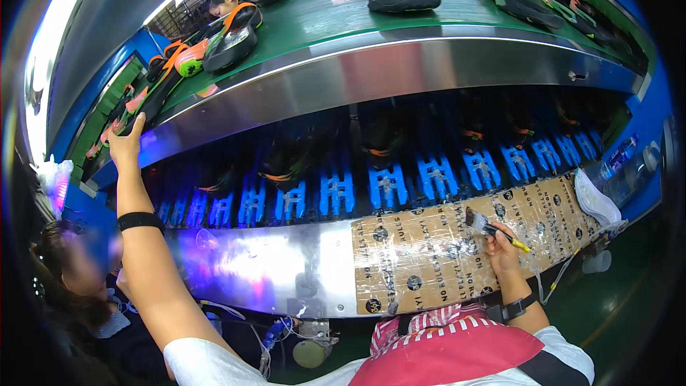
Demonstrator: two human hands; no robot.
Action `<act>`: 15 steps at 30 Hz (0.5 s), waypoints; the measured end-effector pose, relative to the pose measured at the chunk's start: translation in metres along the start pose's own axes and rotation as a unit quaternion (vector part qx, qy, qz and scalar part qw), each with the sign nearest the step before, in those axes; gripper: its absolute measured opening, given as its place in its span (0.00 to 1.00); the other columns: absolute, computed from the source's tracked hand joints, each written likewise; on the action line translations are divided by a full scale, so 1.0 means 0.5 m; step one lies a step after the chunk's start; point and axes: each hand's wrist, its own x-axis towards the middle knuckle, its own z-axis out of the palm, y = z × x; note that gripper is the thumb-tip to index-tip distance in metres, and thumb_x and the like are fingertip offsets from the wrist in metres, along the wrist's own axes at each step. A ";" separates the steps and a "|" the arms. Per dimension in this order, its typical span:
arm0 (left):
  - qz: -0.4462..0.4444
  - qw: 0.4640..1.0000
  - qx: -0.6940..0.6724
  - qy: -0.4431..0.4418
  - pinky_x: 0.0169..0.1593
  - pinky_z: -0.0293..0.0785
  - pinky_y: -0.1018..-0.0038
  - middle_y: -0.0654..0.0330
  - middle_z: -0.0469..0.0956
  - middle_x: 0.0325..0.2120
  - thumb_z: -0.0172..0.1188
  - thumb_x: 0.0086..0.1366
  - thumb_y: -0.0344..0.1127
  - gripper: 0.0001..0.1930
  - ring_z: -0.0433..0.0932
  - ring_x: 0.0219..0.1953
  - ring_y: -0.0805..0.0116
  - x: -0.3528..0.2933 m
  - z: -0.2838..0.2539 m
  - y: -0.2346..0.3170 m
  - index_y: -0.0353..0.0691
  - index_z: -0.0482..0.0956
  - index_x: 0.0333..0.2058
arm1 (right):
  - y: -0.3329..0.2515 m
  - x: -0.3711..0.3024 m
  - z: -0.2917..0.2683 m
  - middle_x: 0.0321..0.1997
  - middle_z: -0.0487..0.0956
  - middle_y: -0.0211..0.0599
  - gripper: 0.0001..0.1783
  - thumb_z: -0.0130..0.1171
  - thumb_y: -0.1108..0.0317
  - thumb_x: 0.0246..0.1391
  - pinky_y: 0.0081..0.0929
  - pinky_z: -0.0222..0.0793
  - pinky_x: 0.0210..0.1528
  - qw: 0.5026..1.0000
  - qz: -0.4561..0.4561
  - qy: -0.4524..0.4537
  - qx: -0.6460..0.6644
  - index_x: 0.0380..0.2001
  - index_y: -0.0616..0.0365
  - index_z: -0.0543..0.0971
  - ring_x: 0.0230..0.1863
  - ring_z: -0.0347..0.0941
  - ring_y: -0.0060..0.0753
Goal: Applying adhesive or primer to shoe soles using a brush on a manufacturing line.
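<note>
Right hand [504, 253] on a brush [480, 222], left hand [125, 146] at a shoe [163, 94].
The right one pinches the brush, bristles pointing outward beyond the grip, apparently to keep it clean; cardboard [429, 261] lies beneath, probably shielding the bench [286, 257]. The left stretches up to the belt [314, 18], the shoe right at its fingers; whether they pinch it, I can't tell.
</note>
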 end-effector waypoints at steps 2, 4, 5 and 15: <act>0.011 0.997 0.079 0.022 0.56 0.59 0.63 0.48 0.66 0.52 0.64 0.36 0.66 0.53 0.66 0.54 0.53 0.038 0.008 -0.021 0.38 0.57 0.57 | -0.003 -0.003 0.006 0.23 0.74 0.36 0.17 0.57 0.70 0.48 0.16 0.59 0.19 1.000 -0.001 0.002 -0.011 0.42 0.64 0.71 0.19 0.65 0.23; -0.035 0.994 0.100 0.015 0.56 0.57 0.58 0.49 0.67 0.52 0.64 0.36 0.66 0.52 0.66 0.53 0.52 0.018 0.040 0.032 0.42 0.57 0.57 | -0.003 0.000 0.005 0.23 0.73 0.36 0.17 0.57 0.70 0.48 0.16 0.59 0.19 0.999 -0.014 0.014 -0.027 0.42 0.65 0.70 0.18 0.65 0.22; -0.087 0.988 0.130 0.013 0.55 0.56 0.54 0.49 0.67 0.51 0.63 0.37 0.66 0.50 0.66 0.53 0.52 0.007 0.044 0.057 0.47 0.57 0.57 | -0.002 -0.002 0.008 0.23 0.73 0.36 0.17 0.57 0.70 0.48 0.16 0.59 0.19 0.999 -0.021 0.021 -0.023 0.42 0.65 0.70 0.18 0.65 0.22; -0.108 0.970 0.214 -0.041 0.54 0.55 0.46 0.47 0.69 0.49 0.62 0.43 0.62 0.47 0.67 0.52 0.46 0.074 0.068 0.082 0.42 0.54 0.56 | -0.012 -0.015 0.036 0.22 0.73 0.35 0.14 0.54 0.72 0.48 0.16 0.60 0.19 0.995 -0.019 0.070 -0.070 0.40 0.64 0.72 0.18 0.65 0.22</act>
